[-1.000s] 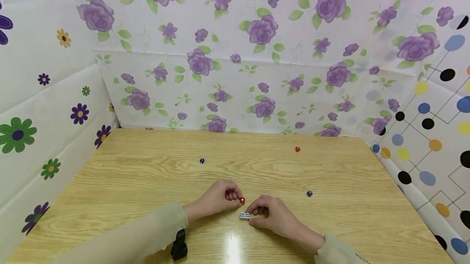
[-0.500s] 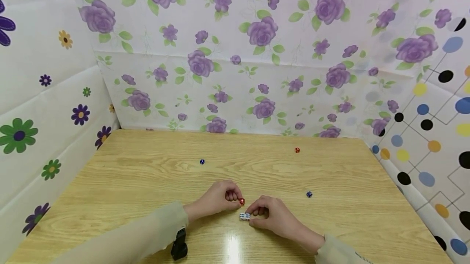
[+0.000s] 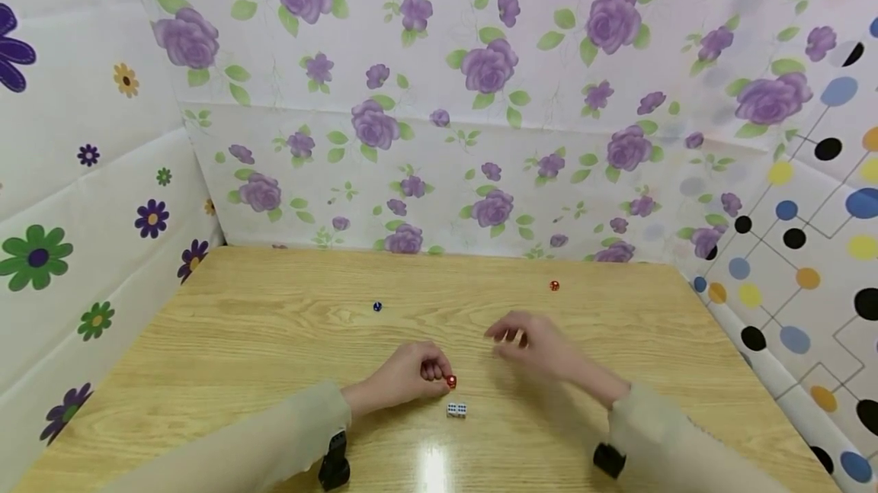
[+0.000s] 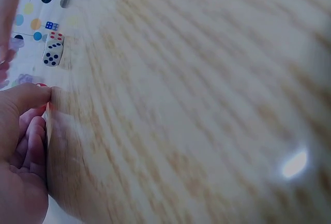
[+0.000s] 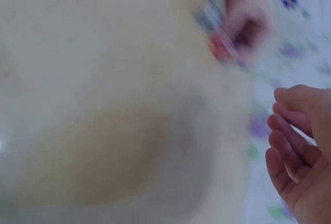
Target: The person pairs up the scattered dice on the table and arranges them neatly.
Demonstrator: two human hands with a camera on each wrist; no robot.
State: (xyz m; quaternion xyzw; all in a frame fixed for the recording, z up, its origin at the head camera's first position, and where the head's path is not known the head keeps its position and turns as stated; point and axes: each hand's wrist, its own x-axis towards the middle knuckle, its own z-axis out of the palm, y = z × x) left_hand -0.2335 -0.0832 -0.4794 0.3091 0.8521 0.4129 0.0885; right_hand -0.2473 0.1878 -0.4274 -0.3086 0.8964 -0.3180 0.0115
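Between thumb and index finger, my left hand (image 3: 405, 375) pinches a red die (image 3: 451, 382) low over the wooden table. Just in front of that hand, a pair of white dice (image 3: 456, 410) sit side by side, their six-pip faces up in the head view. In the left wrist view, the white dice (image 4: 53, 53) stand beyond the left thumb. My right hand (image 3: 535, 344) is in the air to the right of the red die, fingers loosely bent, with nothing in its grasp. In the right wrist view those fingers (image 5: 289, 146) are spread slightly apart.
A blue die (image 3: 377, 307) lies toward the back left of the table (image 3: 274, 287). Another red die (image 3: 554, 286) lies at the back right. The right forearm covers a second blue die in the head view; this blue die (image 4: 51, 26) shows in the left wrist view.
My right hand has left the white dice and moved up and to the right, its arm now covering the right-hand blue die. The left hand keeps its pinch on the red die.
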